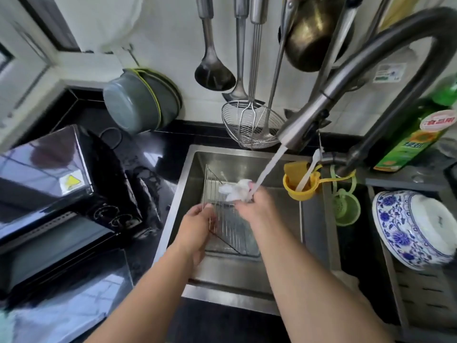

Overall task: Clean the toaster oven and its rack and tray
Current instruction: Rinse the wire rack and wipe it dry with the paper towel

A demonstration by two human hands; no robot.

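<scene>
The wire oven rack (214, 188) stands tilted on edge inside the steel sink (188, 174). My left hand (196, 225) grips the rack's near edge. My right hand (257, 206) holds a white cloth (236, 190) against the rack, under the running water from the faucet (304, 127). A flat metal tray (237, 241) lies on the sink bottom beneath the rack. The black toaster oven (59, 194) sits on the counter at the left with its glass door (66, 310) folded down open.
Ladles and a wire skimmer (249, 125) hang on the wall above the sink. A grey pot (138, 102) leans at the back. A yellow strainer cup (300, 184), a green oil bottle (410, 139) and a blue-and-white bowl (410, 229) crowd the right side.
</scene>
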